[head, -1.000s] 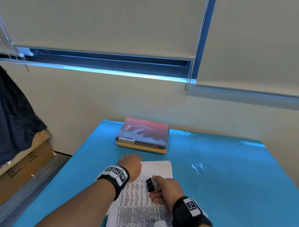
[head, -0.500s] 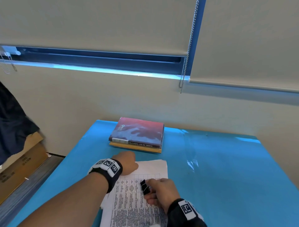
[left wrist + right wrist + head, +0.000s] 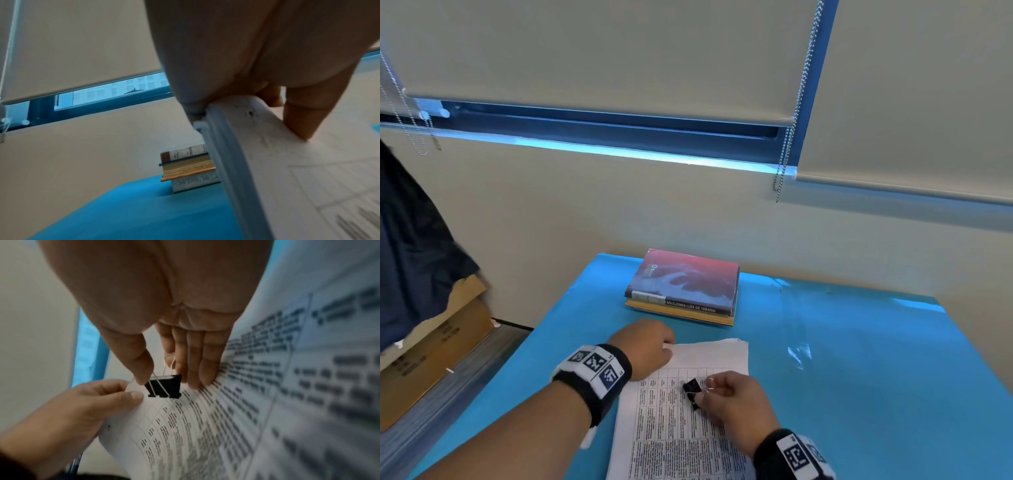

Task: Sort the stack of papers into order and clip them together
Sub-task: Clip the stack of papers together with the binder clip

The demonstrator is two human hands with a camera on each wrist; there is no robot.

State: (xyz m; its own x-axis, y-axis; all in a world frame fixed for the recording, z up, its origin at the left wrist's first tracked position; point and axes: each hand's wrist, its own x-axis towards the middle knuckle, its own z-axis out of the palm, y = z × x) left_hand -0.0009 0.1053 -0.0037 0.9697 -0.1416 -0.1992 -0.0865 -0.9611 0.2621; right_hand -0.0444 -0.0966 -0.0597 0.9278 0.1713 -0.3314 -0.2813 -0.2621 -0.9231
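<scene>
A stack of printed papers lies on the blue table near its front edge. My left hand pinches the stack's far left corner between thumb and fingers and lifts it a little. My right hand holds a black binder clip by its wire handles, just above the top sheet. In the right wrist view the binder clip hangs between thumb and fingers, close to the left hand and the papers. Whether the clip's jaws are spread I cannot tell.
A small pile of books lies at the table's far edge, just beyond the papers, against the wall. A cardboard box and dark cloth are on the left beside the table. Blind cords hang from the window.
The right hand has lifted and turned the binder clip slightly over the top sheet. The left hand stays at the stack's far left corner. The head view has shifted a little.
</scene>
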